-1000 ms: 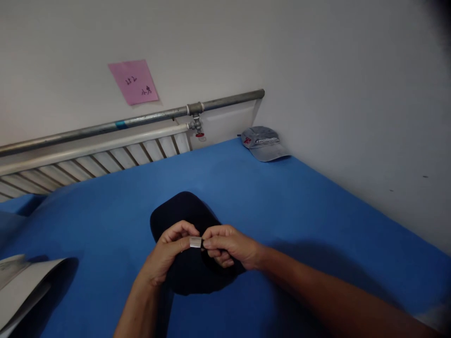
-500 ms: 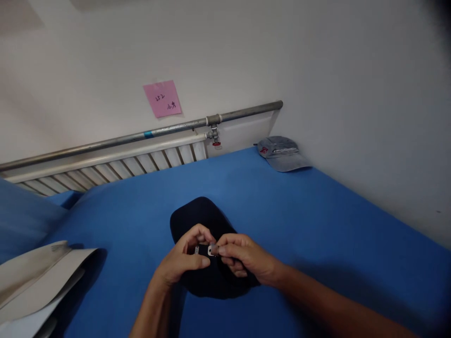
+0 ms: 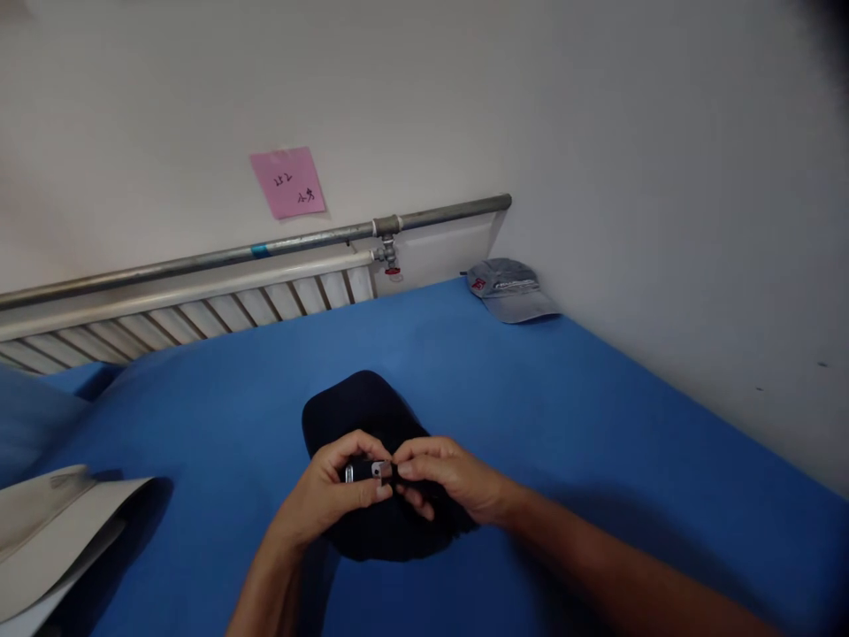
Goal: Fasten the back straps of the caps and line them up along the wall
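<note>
A dark navy cap [image 3: 362,409] lies on the blue surface [image 3: 597,416] in front of me. Both hands meet over its near edge. My left hand [image 3: 332,495] pinches the cap's back strap, where a small silver buckle [image 3: 380,470] shows between the fingertips. My right hand [image 3: 447,478] is closed on the strap from the other side, its fingers curled against the buckle.
A grey cap [image 3: 510,290] sits in the far corner by the white wall. A radiator [image 3: 199,305] and a metal pipe [image 3: 279,244] run along the back, with a pink note [image 3: 287,182] above. A pale flat sheet [image 3: 53,531] lies at the left edge.
The hands stay on the strap and buckle; the buckle has turned and more dark strap shows beside it. The view has shifted slightly.
</note>
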`<state>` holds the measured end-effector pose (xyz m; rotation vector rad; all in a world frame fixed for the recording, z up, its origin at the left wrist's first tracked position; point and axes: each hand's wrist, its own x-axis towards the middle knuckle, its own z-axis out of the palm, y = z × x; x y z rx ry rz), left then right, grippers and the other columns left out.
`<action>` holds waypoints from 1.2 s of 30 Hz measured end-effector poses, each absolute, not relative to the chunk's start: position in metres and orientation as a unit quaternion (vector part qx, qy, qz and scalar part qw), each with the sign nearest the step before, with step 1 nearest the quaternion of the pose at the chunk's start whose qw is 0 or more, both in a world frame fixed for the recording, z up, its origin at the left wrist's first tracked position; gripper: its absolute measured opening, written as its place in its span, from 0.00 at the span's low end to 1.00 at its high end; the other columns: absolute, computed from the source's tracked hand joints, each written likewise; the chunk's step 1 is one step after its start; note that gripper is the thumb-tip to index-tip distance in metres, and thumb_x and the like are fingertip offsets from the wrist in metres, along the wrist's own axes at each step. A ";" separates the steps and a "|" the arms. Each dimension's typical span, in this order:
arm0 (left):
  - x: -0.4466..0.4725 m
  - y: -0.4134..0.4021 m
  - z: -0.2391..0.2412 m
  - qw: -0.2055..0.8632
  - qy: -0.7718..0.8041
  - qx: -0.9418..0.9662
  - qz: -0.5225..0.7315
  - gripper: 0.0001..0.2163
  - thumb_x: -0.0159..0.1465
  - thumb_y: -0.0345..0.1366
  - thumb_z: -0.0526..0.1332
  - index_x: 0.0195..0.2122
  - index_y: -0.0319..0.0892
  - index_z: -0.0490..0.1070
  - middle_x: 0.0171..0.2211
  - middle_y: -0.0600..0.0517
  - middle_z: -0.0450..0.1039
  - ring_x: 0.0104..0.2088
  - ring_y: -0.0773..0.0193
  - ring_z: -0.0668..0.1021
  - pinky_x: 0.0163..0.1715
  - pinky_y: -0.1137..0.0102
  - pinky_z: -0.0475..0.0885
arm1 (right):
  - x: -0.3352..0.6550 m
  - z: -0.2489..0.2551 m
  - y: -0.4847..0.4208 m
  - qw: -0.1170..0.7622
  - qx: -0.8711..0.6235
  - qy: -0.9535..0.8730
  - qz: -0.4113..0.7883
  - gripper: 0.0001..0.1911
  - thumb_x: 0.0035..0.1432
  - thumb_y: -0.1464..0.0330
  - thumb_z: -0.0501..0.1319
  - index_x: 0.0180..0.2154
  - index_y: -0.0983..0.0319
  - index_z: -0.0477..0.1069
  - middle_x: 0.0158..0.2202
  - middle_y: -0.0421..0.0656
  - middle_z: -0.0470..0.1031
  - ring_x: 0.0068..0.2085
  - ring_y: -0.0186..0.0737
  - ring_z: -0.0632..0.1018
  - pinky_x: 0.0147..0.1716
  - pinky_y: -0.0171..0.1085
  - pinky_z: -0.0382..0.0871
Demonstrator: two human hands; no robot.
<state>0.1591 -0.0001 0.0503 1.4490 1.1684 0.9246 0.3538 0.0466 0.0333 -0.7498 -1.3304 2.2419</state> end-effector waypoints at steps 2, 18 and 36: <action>0.161 0.000 0.051 0.513 0.488 0.593 0.384 0.08 0.54 0.36 0.70 0.34 0.44 0.74 0.30 0.55 0.73 0.31 0.67 0.71 0.34 0.71 0.66 | 0.357 0.033 0.049 0.221 -0.275 -0.490 0.797 0.08 0.48 0.67 0.62 0.31 0.64 0.71 0.19 0.35 0.70 0.18 0.27 0.69 0.19 0.29 0.63; 0.165 0.002 0.047 0.533 0.463 0.595 0.384 0.07 0.58 0.35 0.67 0.38 0.49 0.79 0.34 0.53 0.77 0.37 0.64 0.75 0.41 0.69 0.68 | 0.360 0.035 0.055 0.261 -0.249 -0.484 0.798 0.13 0.45 0.69 0.67 0.32 0.62 0.65 0.25 0.36 0.74 0.24 0.30 0.75 0.18 0.27 0.68; 0.158 -0.001 0.041 0.645 0.436 0.487 0.396 0.06 0.55 0.32 0.67 0.34 0.43 0.74 0.30 0.55 0.74 0.30 0.70 0.74 0.31 0.77 0.66 | 0.378 0.053 0.054 0.211 -0.290 -0.620 0.698 0.11 0.46 0.75 0.64 0.35 0.61 0.68 0.31 0.36 0.71 0.28 0.27 0.72 0.25 0.28 0.63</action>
